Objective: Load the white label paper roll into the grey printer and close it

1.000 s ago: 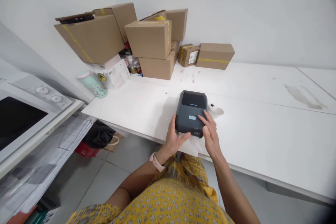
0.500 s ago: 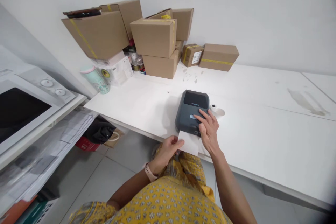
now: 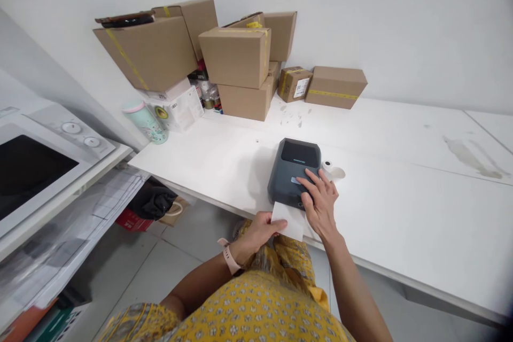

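A dark grey label printer (image 3: 285,181) stands near the front edge of the white table. White label paper (image 3: 294,220) comes out of its front and reaches past the table edge. Between thumb and fingers, my left hand (image 3: 262,231) pinches the left side of this paper. My right hand (image 3: 321,200) rests on the printer's right side with fingers spread, the index finger by the small light button (image 3: 295,180). Just right of the printer lies a small white paper roll (image 3: 327,166) with its loose end curling out.
Several cardboard boxes (image 3: 234,56) are stacked at the back left, with a smaller taped box (image 3: 294,84) and a long box (image 3: 335,88) beside them. A mint tumbler (image 3: 146,124) stands near the table's left end. A white microwave (image 3: 44,155) is at the far left.
My left hand has shifted slightly right and its thumb reaches further over the paper. My right hand stays on the printer, almost unmoved.
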`<state>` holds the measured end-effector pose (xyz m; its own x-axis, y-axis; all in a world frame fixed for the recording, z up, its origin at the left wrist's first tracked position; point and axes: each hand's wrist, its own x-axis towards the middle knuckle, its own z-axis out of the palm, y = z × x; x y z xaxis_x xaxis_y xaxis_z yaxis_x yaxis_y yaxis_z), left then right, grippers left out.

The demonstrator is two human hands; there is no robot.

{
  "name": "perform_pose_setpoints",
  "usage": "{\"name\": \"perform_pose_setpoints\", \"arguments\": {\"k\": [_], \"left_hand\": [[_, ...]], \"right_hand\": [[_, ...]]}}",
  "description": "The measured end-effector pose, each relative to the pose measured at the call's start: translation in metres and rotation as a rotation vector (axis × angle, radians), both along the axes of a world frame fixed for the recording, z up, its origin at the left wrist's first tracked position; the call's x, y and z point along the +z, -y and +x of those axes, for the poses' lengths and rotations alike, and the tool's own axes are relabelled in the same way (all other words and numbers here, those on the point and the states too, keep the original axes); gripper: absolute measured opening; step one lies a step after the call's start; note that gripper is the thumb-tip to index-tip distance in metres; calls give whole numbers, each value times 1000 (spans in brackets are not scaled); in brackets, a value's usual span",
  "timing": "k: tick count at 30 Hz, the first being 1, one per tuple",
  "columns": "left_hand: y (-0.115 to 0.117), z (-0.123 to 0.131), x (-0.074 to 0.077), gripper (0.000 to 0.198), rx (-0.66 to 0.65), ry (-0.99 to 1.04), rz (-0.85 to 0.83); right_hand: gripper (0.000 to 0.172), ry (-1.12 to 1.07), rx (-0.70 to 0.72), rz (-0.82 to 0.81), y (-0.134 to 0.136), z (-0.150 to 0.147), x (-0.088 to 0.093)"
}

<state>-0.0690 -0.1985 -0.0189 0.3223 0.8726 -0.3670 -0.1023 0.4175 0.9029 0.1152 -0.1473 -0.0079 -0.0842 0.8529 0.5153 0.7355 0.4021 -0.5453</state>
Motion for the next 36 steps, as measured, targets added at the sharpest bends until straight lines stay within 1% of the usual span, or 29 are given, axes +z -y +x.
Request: {"name": "perform_pose_setpoints", "arguments": {"k": [2,3,6,7,9,13,16,18,20,23,27,30,33,36], "left_hand": [[0,-1,-3,40,44,-75,77],[-1,-2,-4,39,106,-143,136],[-6,-7,-5,35,357,-355,319],[-9,-9,-3,36,417,-388,367],[-18,-12,1,38,466,-398,449],[-35,-8,12,43,416,-374,552],[-42,2,20,49,352,-322,561],[-44,7,23,53,323,-275,533],[-45,11,25,55,317,-245,499],[-46,11,26,56,333,-226,472],[-45,9,21,56,365,-196,412],[-41,10,11,59,359,-166,388],[-36,14,0,63,373,-154,403],[-35,18,-6,63,392,-142,443]], "right_hand": [[35,61,-2,20,0,1,3],[34,82,-5,33,0,1,4],[31,128,-34,74,0,-1,6],[30,146,-52,90,0,-3,6],[28,188,-88,126,-1,-6,7],[20,258,-117,186,-5,-12,8],[21,236,-90,140,-4,-9,6],[30,136,-52,62,1,-5,2],[42,-31,-19,-2,7,0,-4],[54,-272,-35,-48,16,5,-14],[59,-447,-115,-129,20,4,-23],[64,-500,-97,-169,19,-1,-27],[69,-594,-93,-211,20,-9,-29],[72,-681,-135,-260,21,-16,-30]]}}
